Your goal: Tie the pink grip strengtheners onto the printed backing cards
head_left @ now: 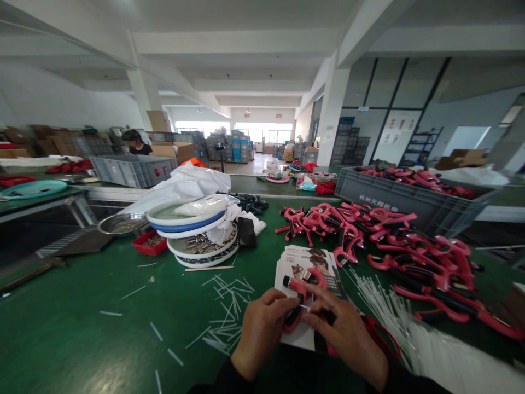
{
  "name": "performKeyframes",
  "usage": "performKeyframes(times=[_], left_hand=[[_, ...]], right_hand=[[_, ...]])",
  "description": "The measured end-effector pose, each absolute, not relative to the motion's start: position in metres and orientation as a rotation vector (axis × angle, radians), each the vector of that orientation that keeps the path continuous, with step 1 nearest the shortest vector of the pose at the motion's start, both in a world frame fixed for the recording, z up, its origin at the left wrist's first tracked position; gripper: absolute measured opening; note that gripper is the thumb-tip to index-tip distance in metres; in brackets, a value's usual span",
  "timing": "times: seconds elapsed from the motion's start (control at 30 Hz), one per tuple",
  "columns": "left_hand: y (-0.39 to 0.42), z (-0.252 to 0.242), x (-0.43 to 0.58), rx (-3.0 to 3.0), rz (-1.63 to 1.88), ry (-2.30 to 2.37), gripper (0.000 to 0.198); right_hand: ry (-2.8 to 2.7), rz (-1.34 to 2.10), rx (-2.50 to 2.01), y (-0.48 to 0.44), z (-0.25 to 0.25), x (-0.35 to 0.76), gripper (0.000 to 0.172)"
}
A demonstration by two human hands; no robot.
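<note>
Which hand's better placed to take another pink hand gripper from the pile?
Right, likely: the right hand lies nearer the pile of pink hand grippers; the left hand is farther away.

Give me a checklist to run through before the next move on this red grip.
1. Left hand and right hand both on the red-and-black hand grip: ok.
2. Printed cards under the grip: ok.
3. Loose white plastic strips within reach: ok.
4. Strip fitted on the grip: cannot tell, fingers hide that spot.
5. Pile of red grips apart from the cards: not ok, one seems to touch their corner.
</note>
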State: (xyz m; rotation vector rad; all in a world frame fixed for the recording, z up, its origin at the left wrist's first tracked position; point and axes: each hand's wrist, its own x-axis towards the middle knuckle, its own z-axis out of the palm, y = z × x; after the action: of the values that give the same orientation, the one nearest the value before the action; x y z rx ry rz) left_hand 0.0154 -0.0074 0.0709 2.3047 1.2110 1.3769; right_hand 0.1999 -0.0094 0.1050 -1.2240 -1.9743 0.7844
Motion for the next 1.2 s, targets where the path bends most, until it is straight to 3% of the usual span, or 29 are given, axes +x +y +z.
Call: performKeyframes(times=[0.43,0.63,0.87,1.2], left_hand=[[-0.003,0.068,0.015,2.139,1.418,1.059,0.021],[0.000,0.070,0.014,2.028,1.410,0.959,0.017],[0.001,0.077,0.016,1.871,1.395,0.924,0.010],[0.000,0.086,0.016,1.806,1.219,0.982,0.017]], right_hand=[[-2.004,0.935,-1.195,-0.003,0.114,0.199,0.047],[-1.984,0.872,-1.230,-0.002,0.110,0.196,0.017],[-2.178,0.734,-1.268,0.001,0.117,0.193,0.023],[-2.237,0.555,-1.410,-0.003,0.122,0.191,0.022]])
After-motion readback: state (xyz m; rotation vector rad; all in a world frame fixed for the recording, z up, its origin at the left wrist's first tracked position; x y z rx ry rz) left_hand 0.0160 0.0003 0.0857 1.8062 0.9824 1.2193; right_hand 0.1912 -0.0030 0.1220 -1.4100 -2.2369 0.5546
